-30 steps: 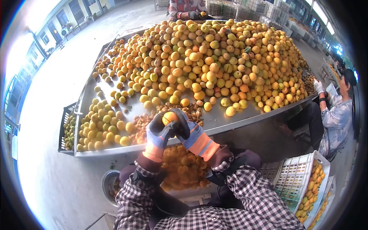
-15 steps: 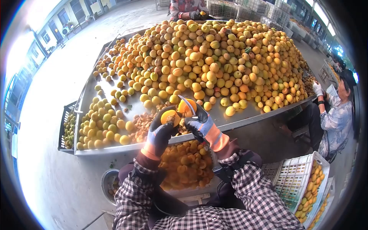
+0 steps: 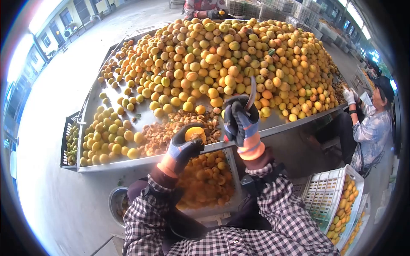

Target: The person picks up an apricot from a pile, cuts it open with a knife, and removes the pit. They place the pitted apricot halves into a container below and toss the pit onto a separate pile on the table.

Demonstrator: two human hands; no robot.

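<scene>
My left hand (image 3: 183,145), in a dark-palmed work glove, is closed around an apricot half (image 3: 195,134), cut face up, with something brown at its lower edge. To its right, my right hand (image 3: 241,123) is raised above the metal table's front edge, fingers wrapped round a knife whose curved blade (image 3: 253,90) points up. Brown pits and scraps (image 3: 164,135) lie on the table just beyond my left hand. Below both hands, apricot halves (image 3: 205,181) fill a crate (image 3: 234,170) at my lap.
A large heap of whole apricots (image 3: 230,59) covers the table (image 3: 124,164). A black crate (image 3: 65,147) stands at its left, a bucket (image 3: 112,205) on the floor. White crates (image 3: 326,194) of fruit stand right. One co-worker (image 3: 369,128) sits right; another (image 3: 198,8) is opposite.
My hands have moved apart. The right one has gone right and up with the knife, and the apricot half it held is no longer in it. My left hand still holds its half.
</scene>
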